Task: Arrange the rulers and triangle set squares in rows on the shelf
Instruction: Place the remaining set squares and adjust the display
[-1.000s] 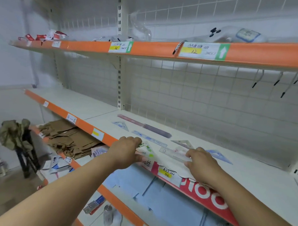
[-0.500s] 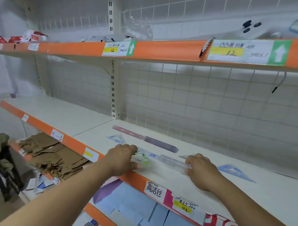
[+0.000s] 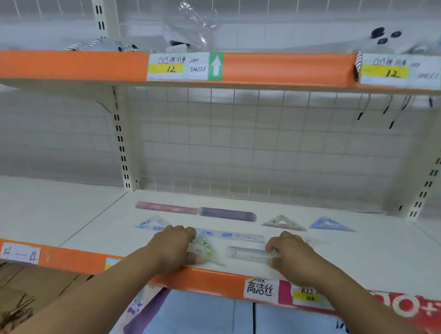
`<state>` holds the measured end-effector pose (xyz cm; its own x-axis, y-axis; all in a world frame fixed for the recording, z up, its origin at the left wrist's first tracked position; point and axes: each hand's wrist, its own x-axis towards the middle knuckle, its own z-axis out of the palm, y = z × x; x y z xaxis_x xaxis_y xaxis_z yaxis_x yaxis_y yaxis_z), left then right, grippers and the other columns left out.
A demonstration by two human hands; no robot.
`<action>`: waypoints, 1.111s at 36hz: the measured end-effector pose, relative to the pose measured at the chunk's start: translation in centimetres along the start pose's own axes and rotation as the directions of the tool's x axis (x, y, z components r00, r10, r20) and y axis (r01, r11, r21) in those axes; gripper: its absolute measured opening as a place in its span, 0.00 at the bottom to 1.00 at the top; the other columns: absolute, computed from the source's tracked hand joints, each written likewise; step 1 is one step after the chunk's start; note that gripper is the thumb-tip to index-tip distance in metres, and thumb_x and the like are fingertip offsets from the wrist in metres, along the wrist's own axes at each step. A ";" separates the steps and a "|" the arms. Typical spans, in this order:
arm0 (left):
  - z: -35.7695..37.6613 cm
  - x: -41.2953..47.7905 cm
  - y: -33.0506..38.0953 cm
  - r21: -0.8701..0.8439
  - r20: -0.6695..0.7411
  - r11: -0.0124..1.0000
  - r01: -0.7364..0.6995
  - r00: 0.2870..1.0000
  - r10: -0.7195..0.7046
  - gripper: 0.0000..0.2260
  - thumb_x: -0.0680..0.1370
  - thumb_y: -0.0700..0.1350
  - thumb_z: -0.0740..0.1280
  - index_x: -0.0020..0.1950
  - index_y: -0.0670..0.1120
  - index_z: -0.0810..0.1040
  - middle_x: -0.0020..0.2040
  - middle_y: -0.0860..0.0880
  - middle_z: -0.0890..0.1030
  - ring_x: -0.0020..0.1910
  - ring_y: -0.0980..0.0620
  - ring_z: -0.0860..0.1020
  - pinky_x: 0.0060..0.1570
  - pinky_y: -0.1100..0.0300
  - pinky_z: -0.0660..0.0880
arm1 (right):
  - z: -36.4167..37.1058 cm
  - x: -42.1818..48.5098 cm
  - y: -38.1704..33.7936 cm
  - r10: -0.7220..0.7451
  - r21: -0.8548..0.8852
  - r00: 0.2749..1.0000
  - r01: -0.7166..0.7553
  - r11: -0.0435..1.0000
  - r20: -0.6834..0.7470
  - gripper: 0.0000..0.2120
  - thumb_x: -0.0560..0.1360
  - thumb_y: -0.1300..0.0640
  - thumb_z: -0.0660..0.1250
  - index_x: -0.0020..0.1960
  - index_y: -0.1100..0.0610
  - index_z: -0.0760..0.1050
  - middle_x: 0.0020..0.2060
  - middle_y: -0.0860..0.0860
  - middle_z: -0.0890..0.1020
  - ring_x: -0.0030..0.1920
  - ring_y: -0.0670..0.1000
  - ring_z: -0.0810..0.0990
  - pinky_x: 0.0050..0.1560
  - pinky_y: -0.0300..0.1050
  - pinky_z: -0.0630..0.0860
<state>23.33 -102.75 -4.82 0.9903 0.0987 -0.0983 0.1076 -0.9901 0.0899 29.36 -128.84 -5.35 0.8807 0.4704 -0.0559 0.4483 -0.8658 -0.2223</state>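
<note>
Worked at the front edge of the white shelf, just behind its orange lip. Clasped a clear set square with green print in the left grip, with fingers curled over its far side and thumb against its near edge, flat on the shelf and close to the front edge. Pinched the right end of a clear ruler in the right grip, again with curled fingers on top and thumb on the near side, parallel to the front edge and just right of that set square, with a small gap between the two. Saw a clear ruler with blue print just behind both, also parallel to the front edge, with its left end hidden by the left grip. Farther back, toward the wire grid wall, found a pink ruler and a purple ruler end to end in one line. Noted a pale blue set square just behind the left grip, then a clear greenish set square and a solid blue set square side by side, apart, toward the right. Had open white surface from the right grip out to the front right corner, and more toward the left edge. Overhead, met the orange-fronted upper shelf.
</note>
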 end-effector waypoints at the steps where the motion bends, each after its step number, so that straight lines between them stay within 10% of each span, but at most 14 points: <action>1: 0.1 0.0 -0.2 0.005 0.015 1.000 -0.010 1.000 0.010 0.29 0.75 0.61 0.66 0.71 0.49 0.65 0.66 0.47 0.71 0.65 0.47 0.69 0.62 0.54 0.69 | 0.1 -0.1 -0.1 0.013 0.000 1.000 -0.013 1.000 0.003 0.15 0.78 0.50 0.61 0.64 0.49 0.70 0.59 0.51 0.70 0.62 0.52 0.68 0.59 0.45 0.67; 32: -0.5 1.9 -3.7 0.027 0.219 0.995 0.096 0.971 -0.100 0.30 0.72 0.61 0.70 0.68 0.49 0.66 0.67 0.50 0.70 0.63 0.50 0.71 0.62 0.59 0.69 | 0.9 0.9 1.8 -0.018 -0.002 1.000 0.018 1.000 0.021 0.09 0.76 0.52 0.65 0.56 0.51 0.75 0.50 0.48 0.71 0.50 0.48 0.71 0.48 0.39 0.67; 40: -0.3 2.2 -2.8 0.046 0.211 0.993 0.111 0.970 -0.119 0.28 0.72 0.57 0.70 0.68 0.49 0.67 0.65 0.50 0.72 0.62 0.50 0.72 0.61 0.59 0.70 | 0.5 1.0 1.4 -0.070 -0.181 0.997 0.063 0.981 -0.028 0.16 0.73 0.67 0.56 0.54 0.53 0.76 0.52 0.50 0.76 0.53 0.52 0.74 0.49 0.43 0.69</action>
<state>25.20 -99.68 -4.97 0.9295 0.1924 -0.3148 0.2130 -0.9765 0.0323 30.83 -129.48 -6.18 0.8513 0.5245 -0.0129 0.5235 -0.8508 -0.0458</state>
